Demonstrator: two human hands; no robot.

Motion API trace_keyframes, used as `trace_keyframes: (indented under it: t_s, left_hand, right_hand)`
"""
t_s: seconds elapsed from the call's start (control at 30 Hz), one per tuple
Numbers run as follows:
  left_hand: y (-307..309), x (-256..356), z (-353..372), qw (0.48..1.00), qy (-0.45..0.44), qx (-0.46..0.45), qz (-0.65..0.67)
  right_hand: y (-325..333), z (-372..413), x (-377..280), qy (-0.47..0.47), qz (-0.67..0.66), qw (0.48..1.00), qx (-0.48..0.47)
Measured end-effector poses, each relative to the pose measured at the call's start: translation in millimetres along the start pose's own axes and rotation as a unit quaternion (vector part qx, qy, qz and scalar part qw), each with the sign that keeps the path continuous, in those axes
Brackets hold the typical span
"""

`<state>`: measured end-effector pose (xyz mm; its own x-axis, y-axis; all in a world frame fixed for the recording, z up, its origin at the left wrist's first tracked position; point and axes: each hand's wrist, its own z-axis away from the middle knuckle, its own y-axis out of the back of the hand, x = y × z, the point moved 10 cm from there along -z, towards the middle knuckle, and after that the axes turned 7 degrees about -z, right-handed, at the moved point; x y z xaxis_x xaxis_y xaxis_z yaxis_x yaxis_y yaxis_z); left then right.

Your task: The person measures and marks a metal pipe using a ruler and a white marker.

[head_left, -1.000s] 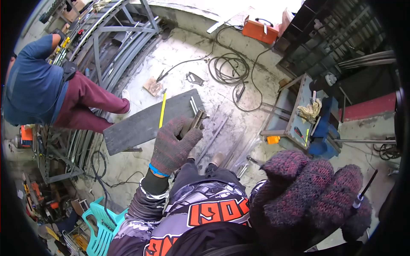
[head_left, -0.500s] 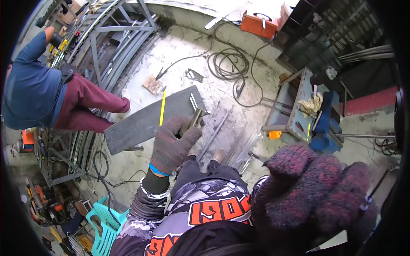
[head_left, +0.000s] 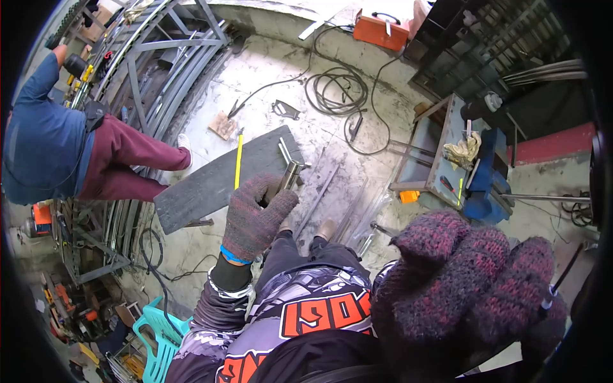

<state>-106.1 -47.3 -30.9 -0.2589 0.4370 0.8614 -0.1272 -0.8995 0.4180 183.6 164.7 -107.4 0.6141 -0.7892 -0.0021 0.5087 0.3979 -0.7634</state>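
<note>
My left hand, in a dark knitted glove with a blue band at the wrist, is closed around a short shiny metal tube. The tube points up and away from my thumb, over the end of a dark grey board on the floor. Close to the camera, my right hand, in a matching glove, has its fingers curled in. A thin dark rod with a pale metallic collar sticks out past its little finger, and its other end is hidden behind the glove.
A yellow strip and short metal pieces lie on the board. Coiled cable and an orange box are beyond. A person stands left by a metal rack. A workbench stands right, a teal chair lower left.
The whole view has shifted slightly, with the floor and board a little further left. Both hands keep the same grip, and the tube stays in my left hand.
</note>
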Motion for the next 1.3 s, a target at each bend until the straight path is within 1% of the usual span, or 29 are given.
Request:
trace_keyframes:
  t_s: [0.03, 0.07, 0.1, 0.13, 0.17, 0.2, 0.23, 0.27, 0.3, 0.33, 0.37, 0.4, 0.47, 0.57, 0.6, 0.67, 0.7, 0.73, 0.83, 0.87, 0.93, 0.97, 1.0, 1.07, 1.1, 1.13, 1.2, 1.23, 1.3]
  left_hand:
    - [1, 0, -1, 1.000, -0.007, 0.005, 0.001]
    - [1, 1, -2, 1.000, -0.009, 0.008, 0.000]
    - [1, 3, -2, 1.000, -0.016, 0.018, 0.018]
    - [2, 4, -1, 0.999, -0.022, 0.027, 0.036]
    - [4, 3, -1, 0.999, -0.021, 0.029, 0.035]
    - [6, 10, 0, 0.998, -0.051, 0.030, 0.020]
    - [8, 15, 1, 0.996, -0.079, 0.033, 0.003]
    - [11, 13, 1, 0.996, -0.078, 0.037, 0.000]
    - [12, 13, 1, 0.995, -0.089, 0.034, 0.042]
    - [12, 12, 2, 0.991, -0.099, 0.031, 0.085]
    - [15, 14, 2, 0.989, -0.114, 0.041, 0.079]
    - [15, 16, 2, 0.990, -0.113, 0.045, 0.077]
    - [16, 15, 1, 0.988, -0.093, 0.049, 0.114]
    - [14, 11, -5, 0.982, -0.133, 0.062, 0.115]
    - [14, 13, -4, 0.983, -0.132, 0.060, 0.114]
    - [2, 7, -4, 0.986, -0.044, 0.003, 0.162]
    - [-2, 7, -4, 0.986, -0.041, -0.001, 0.161]
    - [-6, 1, -4, 0.979, -0.013, 0.001, 0.202]
    - [-18, -12, -5, 0.964, 0.040, -0.010, 0.261]
    - [-22, -18, -6, 0.958, 0.060, -0.019, 0.280]
    - [-31, -27, -9, 0.954, 0.060, -0.035, 0.292]
    - [-36, -32, -8, 0.949, 0.060, -0.047, 0.305]
    - [-40, -37, -7, 0.948, 0.069, -0.051, 0.307]
    - [-41, -52, -6, 0.956, 0.093, -0.043, 0.274]
    - [-39, -67, -6, 0.955, 0.099, -0.035, 0.279]
    - [-38, -80, -5, 0.954, 0.105, -0.030, 0.278]
    - [-27, -109, 0, 0.952, 0.138, 0.011, 0.273]
    - [-21, -125, 0, 0.961, 0.134, 0.020, 0.239]
    - [-18, -134, 1, 0.960, 0.147, 0.023, 0.239]
  right_hand:
    - [-11, 4, -2, 0.000, 0.001, 1.000, -0.002]
    - [-39, 4, -29, 0.121, 0.063, 0.989, -0.049]
    - [-75, 6, -54, 0.239, 0.123, 0.959, -0.094]
    - [-118, 8, -75, 0.352, 0.179, 0.909, -0.136]
    - [-235, -62, -110, 0.457, 0.231, 0.841, -0.175]
    - [-271, -47, -158, 0.554, 0.278, 0.755, -0.211]
    - [-292, -19, -185, 0.640, 0.318, 0.656, -0.244]
    - [-316, 4, -171, 0.712, 0.350, 0.544, -0.272]
    - [-311, -8, -173, 0.691, 0.404, 0.521, -0.296]
    - [-294, -26, -177, 0.663, 0.431, 0.572, -0.217]
    - [-276, -37, -179, 0.659, 0.468, 0.556, -0.193]
    - [-267, -48, -178, 0.629, 0.472, 0.582, -0.208]
    - [-245, -63, -175, 0.617, 0.355, 0.678, -0.186]
    - [-211, -84, -171, 0.559, 0.403, 0.711, -0.140]
    - [-208, -85, -171, 0.559, 0.402, 0.712, -0.139]
    - [-197, -88, -172, 0.567, 0.424, 0.697, -0.114]
    - [-191, -90, -173, 0.557, 0.452, 0.690, -0.099]
    - [-186, -91, -175, 0.557, 0.451, 0.691, -0.094]
    - [-181, -96, -180, 0.569, 0.510, 0.642, -0.054]
    - [-174, -106, -184, 0.552, 0.510, 0.659, -0.042]
    - [-158, -131, -187, 0.488, 0.405, 0.771, -0.065]
    - [-154, -139, -187, 0.463, 0.384, 0.797, -0.053]
    - [-141, -157, -186, 0.414, 0.352, 0.838, -0.058]
    - [-105, -194, -183, 0.285, 0.324, 0.902, -0.015]
    - [-88, -213, -176, 0.265, 0.217, 0.939, -0.004]
    - [-81, -222, -174, 0.258, 0.217, 0.942, -0.002]
    - [-70, -238, -160, 0.194, 0.195, 0.961, 0.018]
    - [-70, -243, -155, 0.184, 0.205, 0.961, 0.011]
    - [-82, -249, -148, 0.189, 0.211, 0.959, -0.002]
